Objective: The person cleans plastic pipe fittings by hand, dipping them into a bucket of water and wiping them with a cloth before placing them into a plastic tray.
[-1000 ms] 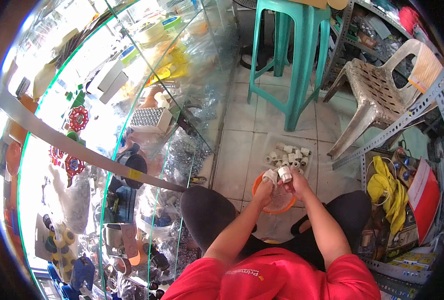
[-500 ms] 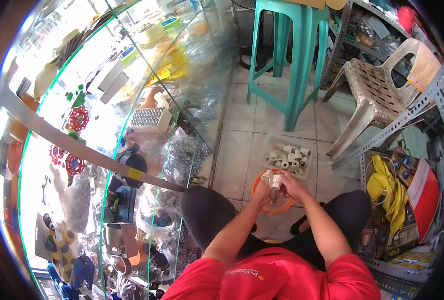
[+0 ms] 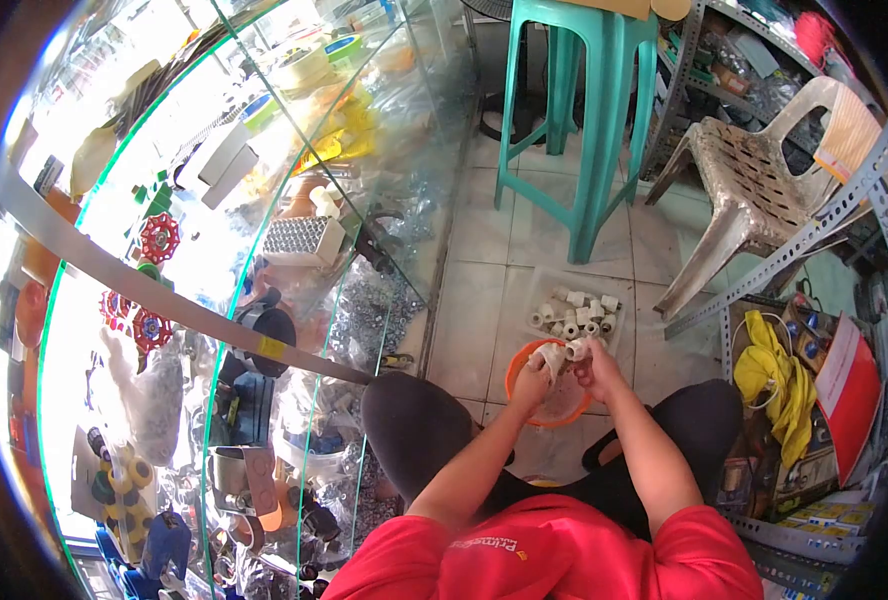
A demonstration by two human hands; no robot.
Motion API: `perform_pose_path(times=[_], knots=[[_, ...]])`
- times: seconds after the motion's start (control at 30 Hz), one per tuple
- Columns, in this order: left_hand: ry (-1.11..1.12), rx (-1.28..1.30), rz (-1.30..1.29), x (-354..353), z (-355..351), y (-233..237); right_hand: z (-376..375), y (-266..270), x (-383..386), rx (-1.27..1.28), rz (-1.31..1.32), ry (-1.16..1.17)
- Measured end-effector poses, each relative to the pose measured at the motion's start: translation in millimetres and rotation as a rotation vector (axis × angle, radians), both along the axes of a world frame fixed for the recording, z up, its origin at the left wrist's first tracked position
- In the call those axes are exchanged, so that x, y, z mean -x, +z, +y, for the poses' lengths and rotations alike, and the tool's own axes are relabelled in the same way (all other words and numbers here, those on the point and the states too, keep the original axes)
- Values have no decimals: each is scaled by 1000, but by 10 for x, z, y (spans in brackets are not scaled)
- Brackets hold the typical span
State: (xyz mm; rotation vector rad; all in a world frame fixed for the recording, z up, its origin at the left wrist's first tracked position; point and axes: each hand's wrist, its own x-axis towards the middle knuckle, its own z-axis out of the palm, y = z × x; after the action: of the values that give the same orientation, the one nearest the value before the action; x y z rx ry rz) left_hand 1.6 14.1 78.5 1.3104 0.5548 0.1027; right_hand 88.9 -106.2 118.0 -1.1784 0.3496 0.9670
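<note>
My left hand (image 3: 533,382) is closed around a white fitting (image 3: 547,354) above the left part of an orange-rimmed bowl (image 3: 513,371). On the right, my right hand (image 3: 597,369) grips another small white fitting (image 3: 576,349), held close beside the first one at the bowl's far rim. The bowl stands on the floor between my knees; what lies in it is too blurred to name. Just beyond it, a clear plastic tray (image 3: 533,284) holds several white pipe fittings (image 3: 570,312).
Glass display shelves (image 3: 294,330) full of goods run along the left. A green stool (image 3: 585,130) stands ahead on the tiled floor. To the right are a worn chair (image 3: 729,170), a metal rack (image 3: 814,240) and a yellow cloth (image 3: 772,375).
My hands have moved apart slightly. My right hand has shifted a little right and up with a fitting, and the left has opened more of the bowl to view.
</note>
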Motion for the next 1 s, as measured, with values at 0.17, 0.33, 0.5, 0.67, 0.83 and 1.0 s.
perform_pose_path(times=[0.17, 0.33, 0.5, 0.67, 0.83, 1.0], knots=[[-166, -400, 167, 67, 11, 484, 33, -51, 134, 119, -68, 32], [92, -181, 71, 54, -33, 65, 1, -11, 73, 273, -104, -59], [284, 396, 58, 76, 7, 133, -126, -100, -40, 256, 56, -61], [253, 355, 168, 102, 66, 357, -242, -106, -152, 313, 78, -145], [-177, -573, 169, 93, 29, -416, -131, -128, -71, 186, 25, -19], [-73, -410, 87, 92, -35, 178, -37, -70, 26, 269, -135, 183]])
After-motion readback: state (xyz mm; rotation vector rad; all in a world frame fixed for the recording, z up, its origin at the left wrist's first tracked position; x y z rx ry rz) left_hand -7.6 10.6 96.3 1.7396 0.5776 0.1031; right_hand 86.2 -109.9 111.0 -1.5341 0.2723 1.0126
